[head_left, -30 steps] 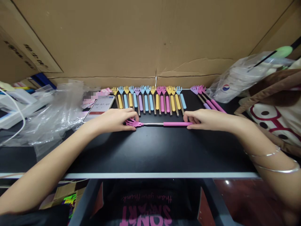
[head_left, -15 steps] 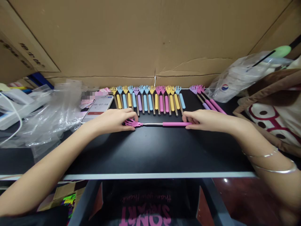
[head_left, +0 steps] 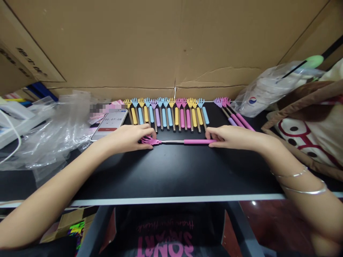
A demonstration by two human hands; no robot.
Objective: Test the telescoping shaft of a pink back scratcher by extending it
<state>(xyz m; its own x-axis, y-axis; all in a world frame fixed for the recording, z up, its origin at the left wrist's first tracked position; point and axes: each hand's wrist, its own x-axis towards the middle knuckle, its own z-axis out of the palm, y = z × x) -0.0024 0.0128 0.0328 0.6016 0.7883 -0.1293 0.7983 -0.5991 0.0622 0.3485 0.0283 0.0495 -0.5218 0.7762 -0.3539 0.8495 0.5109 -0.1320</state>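
A pink telescopic back scratcher (head_left: 198, 141) lies sideways across the black table, its metal rod partly showing. At its clawed end, my left hand (head_left: 136, 137) has thumb and fingers closed around the pink claw. My right hand (head_left: 227, 138) pinches the far tip of the pink grip. Just behind stands a row of back scratcher parts: claw heads on metal rods (head_left: 167, 117) alternate with loose yellow, blue, purple and pink handle sleeves (head_left: 176, 116). Farther right, several back scratchers (head_left: 235, 114) with purple and pink grips lie together at a slant.
Left of the row lie a phone (head_left: 110, 121) with a running timer and crumpled clear plastic bags (head_left: 56, 132). At right are a bagged drink cup (head_left: 264, 94) and a plush-like bag (head_left: 308, 132). A cardboard wall (head_left: 128, 46) rises behind; the table's pale front edge (head_left: 174, 200) is nearest.
The view has shifted slightly, so everything sits a little farther left. Both hands keep their hold on the pink back scratcher, which has not visibly moved on the table.
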